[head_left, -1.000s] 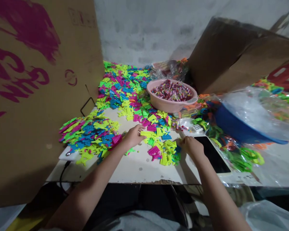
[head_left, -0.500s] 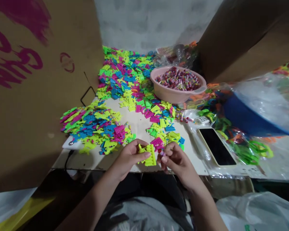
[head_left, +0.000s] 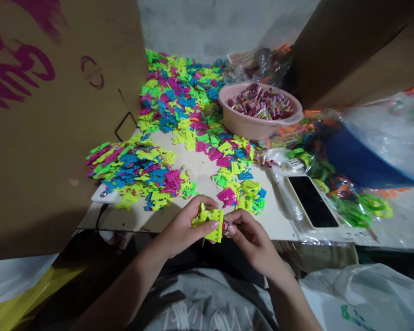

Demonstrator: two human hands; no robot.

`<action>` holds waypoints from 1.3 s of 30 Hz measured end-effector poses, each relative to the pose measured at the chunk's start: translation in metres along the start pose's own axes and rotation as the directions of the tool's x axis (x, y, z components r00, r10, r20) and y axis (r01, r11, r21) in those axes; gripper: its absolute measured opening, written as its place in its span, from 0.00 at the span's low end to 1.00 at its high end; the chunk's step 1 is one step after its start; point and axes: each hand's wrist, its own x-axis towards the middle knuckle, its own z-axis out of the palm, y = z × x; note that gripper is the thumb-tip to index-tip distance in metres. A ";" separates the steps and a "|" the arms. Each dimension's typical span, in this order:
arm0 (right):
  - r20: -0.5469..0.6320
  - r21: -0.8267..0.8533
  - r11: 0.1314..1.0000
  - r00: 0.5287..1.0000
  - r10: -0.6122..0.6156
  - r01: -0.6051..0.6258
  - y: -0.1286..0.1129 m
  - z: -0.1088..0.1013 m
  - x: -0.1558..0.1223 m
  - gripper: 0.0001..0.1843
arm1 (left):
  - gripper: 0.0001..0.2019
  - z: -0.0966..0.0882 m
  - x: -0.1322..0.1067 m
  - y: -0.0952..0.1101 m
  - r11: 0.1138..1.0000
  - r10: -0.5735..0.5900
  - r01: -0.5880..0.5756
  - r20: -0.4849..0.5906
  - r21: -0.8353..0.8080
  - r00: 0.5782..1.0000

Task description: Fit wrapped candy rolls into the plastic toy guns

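My left hand [head_left: 184, 227] grips a small yellow plastic comb-like piece [head_left: 210, 221] at the table's front edge, above my lap. My right hand [head_left: 250, 234] is pinched on a tiny pink-striped candy [head_left: 227, 225] pressed against that piece's right side. Heaps of the same plastic pieces in yellow, green, blue and pink [head_left: 138, 172] cover the white table [head_left: 200, 177], with a smaller cluster [head_left: 243, 193] just beyond my hands. A pink bowl [head_left: 258, 128] full of small wrapped candies stands at the back.
A phone [head_left: 312, 201] lies face up to the right of my hands. A blue basin under clear plastic [head_left: 362, 161] and loose green rings [head_left: 369, 204] fill the right. Cardboard walls [head_left: 48, 138] stand left and back right. A white charger with a cable [head_left: 101, 197] sits at the left edge.
Both hands came back from the piles to the table's front edge. My left hand picked up the yellow piece, and my right hand brought a candy up against it.
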 end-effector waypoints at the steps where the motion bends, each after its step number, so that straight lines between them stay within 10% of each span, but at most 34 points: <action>1: 0.018 0.015 1.000 1.000 -0.008 0.008 0.001 0.001 -0.001 0.09 | 0.17 0.000 0.000 0.000 1.000 -0.001 0.002 0.013 -0.015 1.000; 10: -0.060 -0.031 0.997 0.995 -0.078 0.076 0.016 0.013 -0.009 0.09 | 0.12 -0.004 -0.007 -0.006 0.980 0.092 -0.093 0.017 0.175 0.996; 15: -0.063 -0.351 0.915 0.970 -0.235 0.199 0.014 0.020 -0.009 0.07 | 0.08 0.004 -0.019 -0.014 0.844 0.326 -0.242 -0.099 0.478 0.940; 20: -0.019 -0.517 0.838 0.976 -0.215 0.175 0.013 0.025 -0.002 0.08 | 0.05 0.003 -0.021 -0.019 0.770 0.286 -0.166 -0.101 0.616 0.953; 25: -0.062 -0.494 0.865 0.988 -0.140 0.092 0.026 -0.015 0.017 0.07 | 0.08 -0.023 0.003 0.001 0.645 0.311 -0.166 -0.058 0.746 0.949; 31: -0.377 -0.890 0.360 0.896 -0.235 -0.280 0.039 -0.114 0.061 0.17 | 0.13 -0.083 0.046 0.049 0.198 0.629 0.081 -0.190 0.977 0.754; 35: -0.416 -0.901 0.225 0.886 -0.203 -0.372 0.033 -0.145 0.091 0.20 | 0.17 -0.102 0.056 0.058 -0.095 0.522 0.183 -0.107 0.979 0.846; 39: -0.409 -0.912 0.102 0.905 -0.121 -0.398 0.031 -0.150 0.118 0.18 | 0.16 -0.100 0.054 0.055 -0.172 0.392 0.172 -0.092 0.970 0.915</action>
